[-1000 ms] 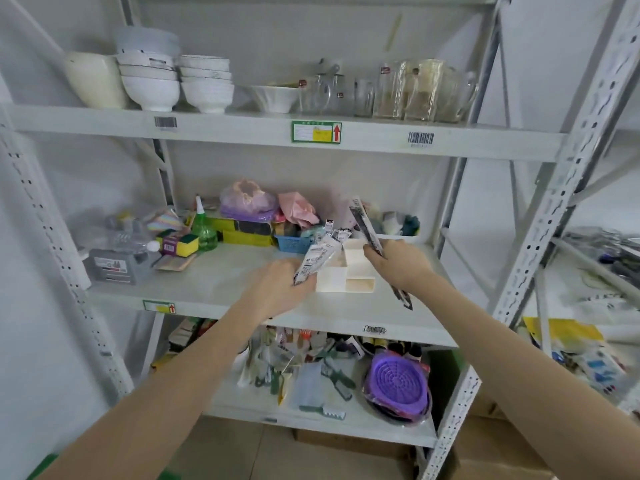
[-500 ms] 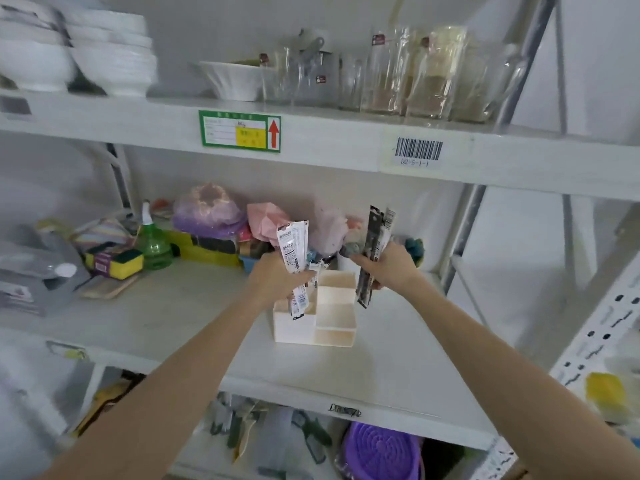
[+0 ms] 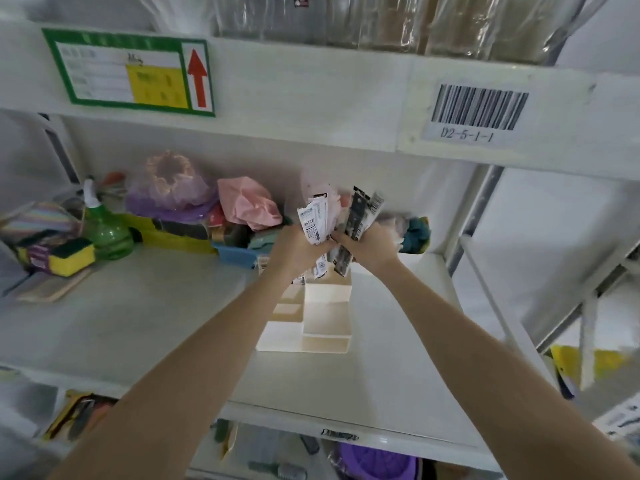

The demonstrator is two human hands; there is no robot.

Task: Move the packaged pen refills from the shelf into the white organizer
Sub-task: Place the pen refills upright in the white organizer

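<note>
The white organizer [image 3: 323, 318] stands stepped on the middle shelf, its tall back compartments under my hands. My left hand [image 3: 296, 249] grips white packaged pen refills [image 3: 313, 221], held upright above the organizer's back. Touching it on the right, my right hand [image 3: 369, 247] grips dark packaged pen refills [image 3: 356, 220], whose lower ends hang down to the organizer's top rear edge. Whether any pack ends sit inside a compartment is hidden by my hands.
Behind and left lie a pink bag [image 3: 247, 202], a purple bag [image 3: 169, 192], a blue tray [image 3: 235, 256], a green spray bottle [image 3: 104, 226] and sponges [image 3: 65, 256]. The upper shelf edge [image 3: 311, 98] hangs close overhead. A shelf post [image 3: 485, 199] rises at right.
The view has moved closer to the shelf. My two hands have come together, bringing both bundles of refills side by side over the organizer's back.
</note>
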